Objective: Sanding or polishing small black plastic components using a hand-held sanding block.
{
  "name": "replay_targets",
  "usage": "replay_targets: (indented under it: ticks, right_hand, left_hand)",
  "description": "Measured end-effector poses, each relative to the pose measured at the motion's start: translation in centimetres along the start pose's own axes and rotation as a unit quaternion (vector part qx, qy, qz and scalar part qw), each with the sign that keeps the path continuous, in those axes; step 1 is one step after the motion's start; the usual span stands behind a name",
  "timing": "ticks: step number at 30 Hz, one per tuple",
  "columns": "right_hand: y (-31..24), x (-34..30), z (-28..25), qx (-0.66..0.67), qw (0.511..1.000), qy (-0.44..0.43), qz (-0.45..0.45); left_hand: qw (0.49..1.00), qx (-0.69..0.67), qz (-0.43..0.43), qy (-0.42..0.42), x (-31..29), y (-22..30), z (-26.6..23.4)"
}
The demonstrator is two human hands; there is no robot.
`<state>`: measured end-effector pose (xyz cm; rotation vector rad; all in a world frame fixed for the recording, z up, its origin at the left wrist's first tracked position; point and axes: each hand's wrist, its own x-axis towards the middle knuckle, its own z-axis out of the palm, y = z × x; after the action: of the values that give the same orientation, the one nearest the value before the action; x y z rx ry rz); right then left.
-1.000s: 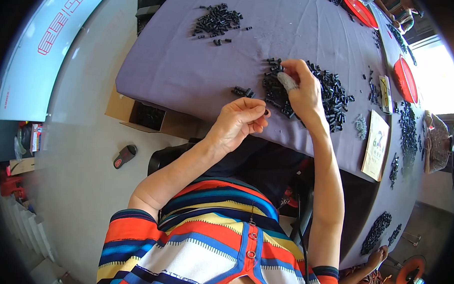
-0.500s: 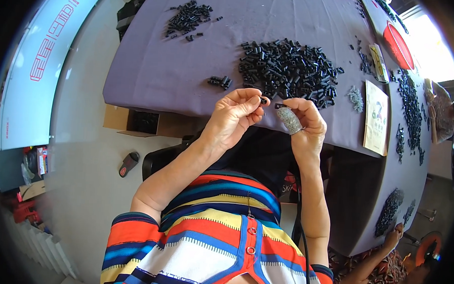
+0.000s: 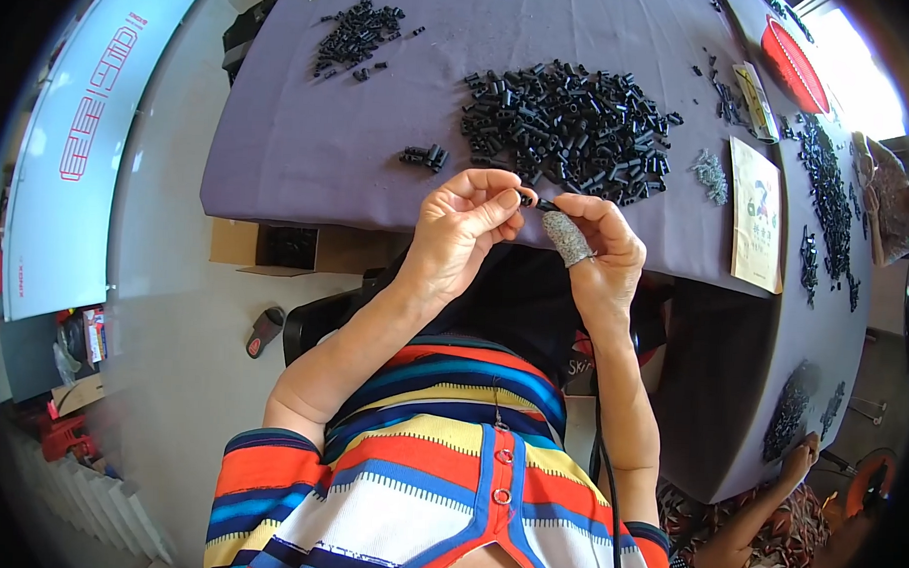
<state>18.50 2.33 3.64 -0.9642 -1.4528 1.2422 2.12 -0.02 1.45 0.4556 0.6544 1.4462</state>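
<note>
Between thumb and fingers, my left hand (image 3: 467, 224) pinches a small black tubular part (image 3: 525, 197). Facing it, my right hand (image 3: 608, 251) grips another small black part (image 3: 546, 205), and the two pieces meet or nearly meet; I cannot tell if they are joined. A grey speckled cover (image 3: 566, 238) wraps my right thumb. Both hands hover at the table's near edge, just in front of a large heap of black tubular parts (image 3: 570, 128). Left of the heap lies a small cluster of similar pieces (image 3: 425, 158).
The purple cloth-covered table (image 3: 309, 159) also bears a smaller black pile (image 3: 358, 35), a tangle of grey bits (image 3: 711, 177) and a printed paper packet (image 3: 755, 216). A red basket (image 3: 794, 66) stands at the far right. Another person's hand (image 3: 799, 458) works lower right. An open cardboard box (image 3: 234, 241) sits below.
The right hand has come slightly left, bringing its black part up against or close to the one in my left hand. The view has shifted a little.
</note>
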Motion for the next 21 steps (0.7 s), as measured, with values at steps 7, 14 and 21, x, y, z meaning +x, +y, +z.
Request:
replay_targets:
  ticks: [7, 14, 21]
  right_hand:
    - [1.0, 4.0, -2.4, -0.250, 0.965, 0.054, -0.052]
    - [0.8, 8.5, -3.0, -0.351, 0.930, 0.038, -0.099]
    - [0.4, 13.3, 0.5, -0.379, 0.904, -0.067, -0.187]
  left_hand:
    - [0.999, 0.024, -0.019, 0.043, 0.4, 1.2, -2.3]
    - [0.996, 0.027, -0.059, 0.059, 1.1, 2.4, -3.1]
    - [0.993, 0.043, -0.048, 0.101, 1.6, 3.4, -3.6]
